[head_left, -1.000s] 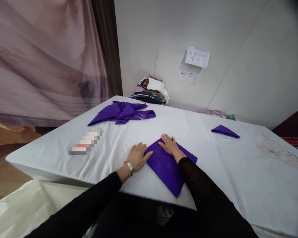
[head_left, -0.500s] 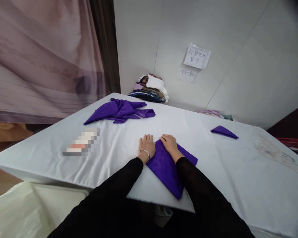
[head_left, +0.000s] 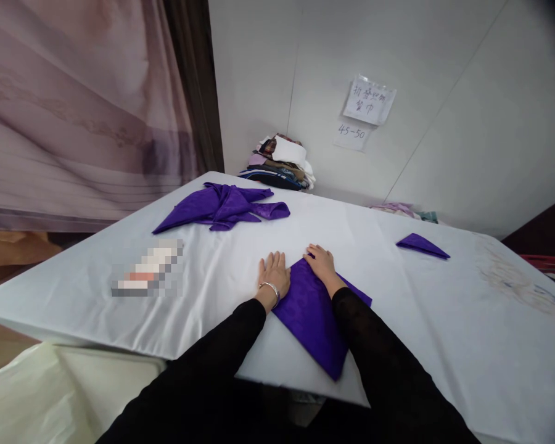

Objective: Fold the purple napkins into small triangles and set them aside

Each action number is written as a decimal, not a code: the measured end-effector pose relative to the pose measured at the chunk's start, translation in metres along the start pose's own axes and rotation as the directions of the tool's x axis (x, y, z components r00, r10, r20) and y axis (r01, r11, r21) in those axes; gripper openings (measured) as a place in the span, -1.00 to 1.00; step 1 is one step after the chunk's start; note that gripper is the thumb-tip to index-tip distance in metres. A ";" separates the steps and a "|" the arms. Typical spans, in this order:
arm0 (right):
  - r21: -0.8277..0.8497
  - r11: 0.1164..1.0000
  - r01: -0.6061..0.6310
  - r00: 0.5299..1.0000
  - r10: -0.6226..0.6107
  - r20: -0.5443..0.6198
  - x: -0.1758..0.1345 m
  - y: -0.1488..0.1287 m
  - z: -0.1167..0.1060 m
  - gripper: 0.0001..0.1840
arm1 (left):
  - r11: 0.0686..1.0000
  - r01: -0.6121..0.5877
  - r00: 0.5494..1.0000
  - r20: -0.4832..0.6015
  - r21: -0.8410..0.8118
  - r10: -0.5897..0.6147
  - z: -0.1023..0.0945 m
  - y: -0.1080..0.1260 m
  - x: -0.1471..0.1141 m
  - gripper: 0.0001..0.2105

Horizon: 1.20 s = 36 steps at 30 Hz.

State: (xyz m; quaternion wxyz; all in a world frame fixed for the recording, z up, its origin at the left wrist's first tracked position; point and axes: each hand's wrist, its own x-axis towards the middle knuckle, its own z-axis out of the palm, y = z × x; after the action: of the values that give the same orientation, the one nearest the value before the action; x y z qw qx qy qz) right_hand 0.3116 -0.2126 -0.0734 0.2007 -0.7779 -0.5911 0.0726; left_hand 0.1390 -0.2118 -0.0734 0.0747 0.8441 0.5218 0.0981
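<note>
A folded purple cloth napkin lies at the front edge of the table, one corner pointing toward me. My left hand rests flat at its left side, fingers stretched out and mostly on the white tablecloth. At the napkin's far corner, my right hand lies palm down with its fingers slightly bent over the edge. The right forearm covers part of the napkin's right side. Several loose purple napkins are heaped at the back left. A small folded purple napkin lies apart on the right.
The white-covered table carries a blurred-out flat object on the left. Beyond the far edge are a pile of folded cloths and some pink fabric. Paper signs hang on the wall; a curtain hangs at left.
My right hand has slid slightly right and away along the napkin's far corner, exposing more of the cloth between my hands. My left hand stays in place. The view has shifted slightly.
</note>
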 end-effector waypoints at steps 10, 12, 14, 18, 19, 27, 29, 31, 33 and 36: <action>0.044 0.998 -0.042 0.999 0.042 -0.001 0.013 0.014 -0.001 -0.70 | 1.000 0.001 1.000 0.028 -0.027 0.000 -0.004 0.001 0.000 -0.49; 0.041 0.998 -0.044 0.999 0.044 -0.012 0.015 0.016 -0.001 -0.69 | 1.000 -0.007 1.000 0.023 -0.029 0.007 -0.004 0.000 0.000 -0.50; 0.034 0.998 -0.046 0.999 0.047 -0.025 0.016 0.018 0.000 -0.69 | 1.000 -0.016 1.000 0.014 -0.026 0.016 -0.003 0.000 0.000 -0.50; 0.034 0.998 -0.045 0.997 0.047 -0.055 0.018 0.019 0.001 -0.71 | 0.999 -0.019 1.000 0.005 -0.036 0.019 0.000 -0.002 0.000 -0.51; 0.041 0.998 -0.043 0.997 0.045 -0.062 0.019 0.020 0.001 -0.72 | 0.999 -0.019 1.000 0.003 -0.041 0.019 0.000 -0.003 0.000 -0.51; 0.187 0.982 0.039 0.965 0.011 -0.262 0.004 0.018 -0.008 -0.59 | 0.999 -0.023 1.000 -0.015 -0.030 0.023 0.002 -0.003 0.001 -0.50; 0.115 0.979 0.166 0.955 -0.131 -0.267 -0.014 0.009 -0.010 -0.56 | 0.999 -0.020 1.000 -0.013 -0.038 0.020 0.000 -0.002 0.000 -0.50; 0.039 0.956 0.290 0.947 -0.281 -0.158 -0.034 -0.002 -0.011 -0.53 | 0.999 -0.020 1.000 -0.006 -0.046 0.019 -0.002 -0.001 -0.001 -0.51; -0.011 0.933 0.360 0.933 -0.359 0.011 -0.050 -0.013 -0.009 -0.46 | 0.999 -0.018 1.000 0.006 -0.050 0.018 -0.005 0.000 -0.001 -0.51; -0.071 0.927 0.367 0.915 -0.347 0.206 -0.057 -0.021 -0.006 -0.34 | 0.999 -0.007 1.000 0.020 -0.047 0.008 -0.007 0.001 -0.001 -0.50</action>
State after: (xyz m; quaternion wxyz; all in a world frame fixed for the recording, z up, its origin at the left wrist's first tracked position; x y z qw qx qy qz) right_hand 0.2785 -0.2638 -0.0664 0.1111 -0.6560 -0.7426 0.0762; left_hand 0.1379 -0.2131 -0.0661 0.0995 0.8449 0.5156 0.1024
